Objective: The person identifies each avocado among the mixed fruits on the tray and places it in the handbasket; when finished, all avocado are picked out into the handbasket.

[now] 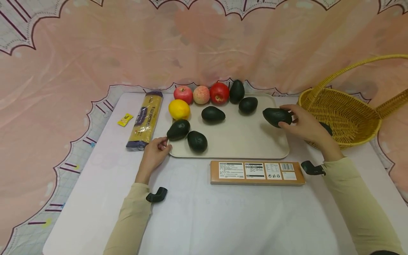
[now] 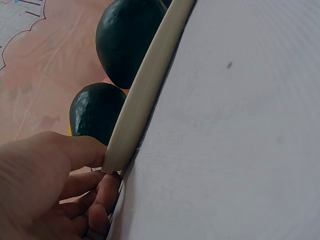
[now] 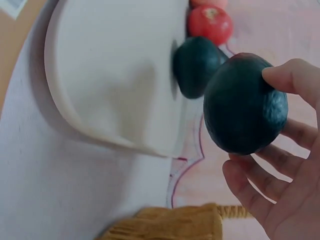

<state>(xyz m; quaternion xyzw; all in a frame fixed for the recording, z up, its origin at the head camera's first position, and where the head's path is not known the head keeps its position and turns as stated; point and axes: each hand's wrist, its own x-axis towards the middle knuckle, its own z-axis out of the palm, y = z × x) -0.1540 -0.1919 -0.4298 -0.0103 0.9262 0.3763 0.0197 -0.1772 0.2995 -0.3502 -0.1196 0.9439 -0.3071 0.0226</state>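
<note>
My right hand point(image 1: 307, 127) holds a dark green avocado point(image 1: 276, 117) between thumb and fingers, above the right end of a cream tray point(image 1: 242, 141). In the right wrist view the held avocado point(image 3: 244, 107) casts its shadow on the tray. At the tray's front left corner, my left hand point(image 1: 153, 156) pinches the rim. Close by the left fingers lie two avocados, one at the edge point(image 1: 178, 130) and one beside it point(image 1: 197, 141). Other avocados point(image 1: 213, 114) sit further back on the tray, near a lemon point(image 1: 179, 109), a pomegranate point(image 1: 219, 94), a red apple point(image 1: 183, 94) and a peach point(image 1: 201, 95).
A yellow wicker basket point(image 1: 357, 132) with a tall handle stands right of the tray, a dark green thing inside partly hidden by my right hand. A spaghetti pack point(image 1: 146, 120) and small yellow packet point(image 1: 125, 119) lie left. A flat cardboard box point(image 1: 257, 173) lies in front.
</note>
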